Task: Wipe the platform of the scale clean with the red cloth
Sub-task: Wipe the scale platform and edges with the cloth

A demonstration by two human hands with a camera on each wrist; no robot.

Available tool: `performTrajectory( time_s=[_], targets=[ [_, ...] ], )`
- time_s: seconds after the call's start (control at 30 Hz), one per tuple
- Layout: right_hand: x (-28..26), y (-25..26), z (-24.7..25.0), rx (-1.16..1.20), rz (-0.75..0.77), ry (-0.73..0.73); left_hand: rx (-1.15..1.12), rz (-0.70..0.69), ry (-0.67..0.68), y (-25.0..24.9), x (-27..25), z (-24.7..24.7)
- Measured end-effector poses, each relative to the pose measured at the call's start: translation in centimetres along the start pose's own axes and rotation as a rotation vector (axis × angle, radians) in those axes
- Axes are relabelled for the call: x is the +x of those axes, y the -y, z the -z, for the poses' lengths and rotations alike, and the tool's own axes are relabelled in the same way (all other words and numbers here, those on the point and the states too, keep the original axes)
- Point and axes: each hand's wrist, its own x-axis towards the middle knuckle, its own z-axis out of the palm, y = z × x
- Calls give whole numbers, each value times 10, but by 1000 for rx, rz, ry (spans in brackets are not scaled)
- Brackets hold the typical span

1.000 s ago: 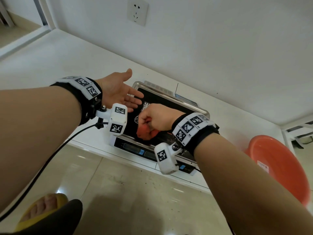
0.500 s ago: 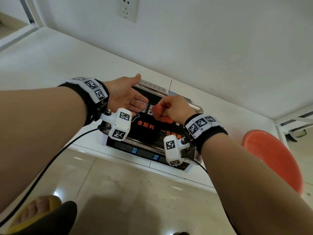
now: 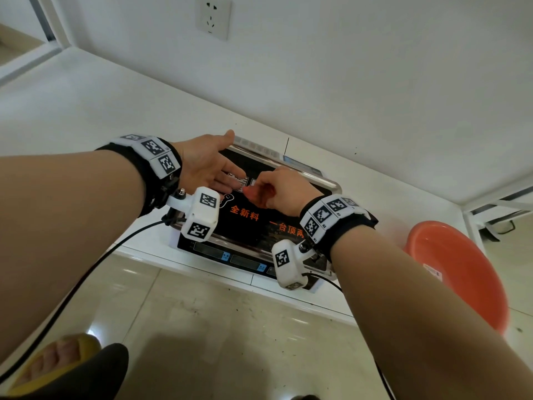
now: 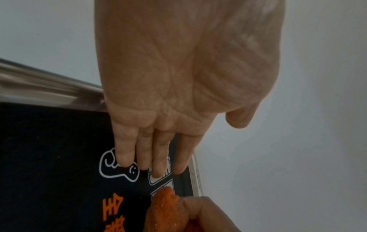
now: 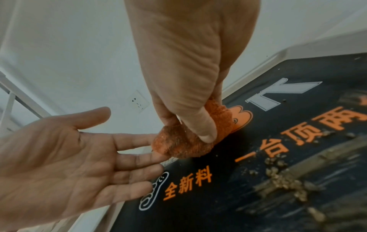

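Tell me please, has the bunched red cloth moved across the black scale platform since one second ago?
Yes. The right hand carried the red cloth from the platform's near edge by the display toward its far-left corner.

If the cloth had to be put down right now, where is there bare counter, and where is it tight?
Bare white counter runs left of the scale, back to the wall under the socket. A narrower bare strip lies between the scale and the orange basin. It is crowded over the platform: the open left hand nearly meets the right hand gripping the red cloth, with crumbs nearer the front.

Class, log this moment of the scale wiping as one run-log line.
right hand: grips red cloth on scale platform | left hand: open, palm up beside cloth | crumbs remain
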Motion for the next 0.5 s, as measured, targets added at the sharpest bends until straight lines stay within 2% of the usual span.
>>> performTrajectory(
  time_s=[0.1, 0.23, 0.27, 0.33, 0.43, 0.5],
  targets=[
    [-6, 6, 5, 25, -7, 46, 13, -2, 8, -2, 0, -2],
    [-21, 6, 16, 71, -56, 307, 21, -7, 5, -2, 2, -3],
    [-25, 3, 21, 80, -70, 331, 25, -9, 3, -2, 3, -4],
    [-29, -8, 30, 121, -121, 246, 34, -13, -1, -3, 3, -7],
    [-26, -26, 34, 159, -237, -16, 66, -12, 7, -5, 5, -13],
    [-24, -32, 29, 208, -314, -101, 85, -11, 24, -6, 8, -18]
  ],
)
